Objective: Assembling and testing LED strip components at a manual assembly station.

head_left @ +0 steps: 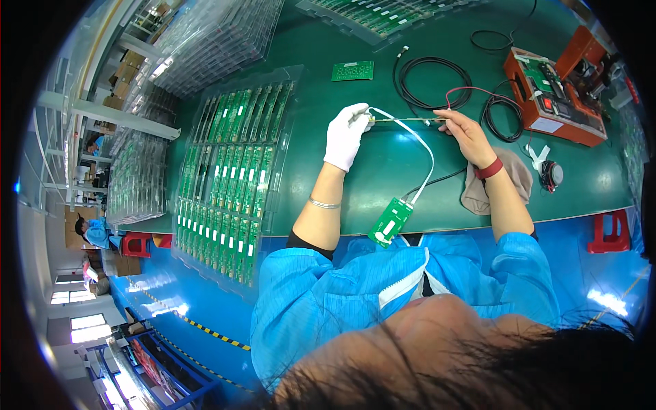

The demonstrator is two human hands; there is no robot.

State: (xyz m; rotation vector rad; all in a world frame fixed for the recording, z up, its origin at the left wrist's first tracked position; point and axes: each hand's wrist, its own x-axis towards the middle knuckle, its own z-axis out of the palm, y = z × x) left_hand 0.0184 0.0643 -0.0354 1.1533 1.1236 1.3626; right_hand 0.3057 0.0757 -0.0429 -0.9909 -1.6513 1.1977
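Note:
My left hand (347, 137), in a white glove, pinches one end of a thin circuit board (408, 120) that shows almost edge-on. The bare fingers of my right hand (470, 139), with a red band at its wrist, grip the board's other end. The board is held above the green table. A white flat cable (429, 154) starts by my left fingertips and curves down to a small green circuit board (391, 222) at the table's front edge, close to my body. A black cable (441, 180) also runs up to that small board.
To the left lies a clear tray (266, 154) filled with rows of green boards; stacked clear trays (219, 41) stand behind it. A loose green board (353, 71), a coiled black cable (434, 82), an orange test box (553, 102) and a brownish cloth (499, 184) lie around my hands.

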